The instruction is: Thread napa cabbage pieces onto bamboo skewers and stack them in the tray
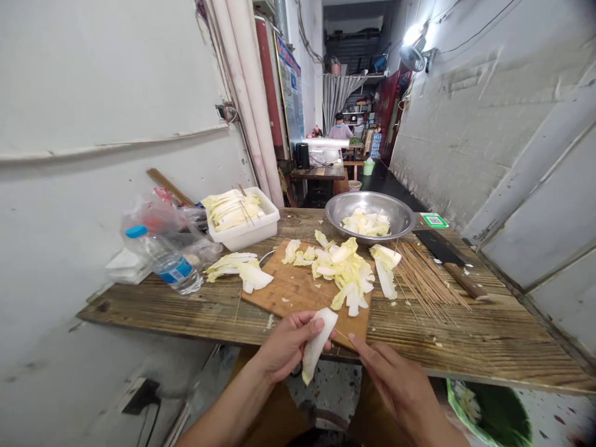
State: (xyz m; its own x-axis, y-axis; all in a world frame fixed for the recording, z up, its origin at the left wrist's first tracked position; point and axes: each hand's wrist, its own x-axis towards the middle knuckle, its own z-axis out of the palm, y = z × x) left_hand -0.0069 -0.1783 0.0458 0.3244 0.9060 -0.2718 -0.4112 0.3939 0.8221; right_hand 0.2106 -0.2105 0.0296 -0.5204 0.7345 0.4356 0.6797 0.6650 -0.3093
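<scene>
Well, handheld cabbage (318, 346) — bottle label (176, 271) illegible

1. Skewer (343, 336): I lose its far end at the cabbage piece (319, 351); can't tell whether it's pierced in or passes behind.
2. Left hand (291, 344): most of its fingers are hidden behind that piece.
3. Right hand (395, 379): curled fingers tucked out of my sight, skewer's near end covered by the grip. Both forearms cut off by the bottom edge.
4. Green basin (507, 413): partly under the worktop (503, 335), bottom edge crops it.
5. Plastic bags (158, 214): can't make out contents; bottle (170, 264) blocks part.
6. Poster (289, 93): text unreadable.
7. Background person (341, 130): hands too small for me.
</scene>
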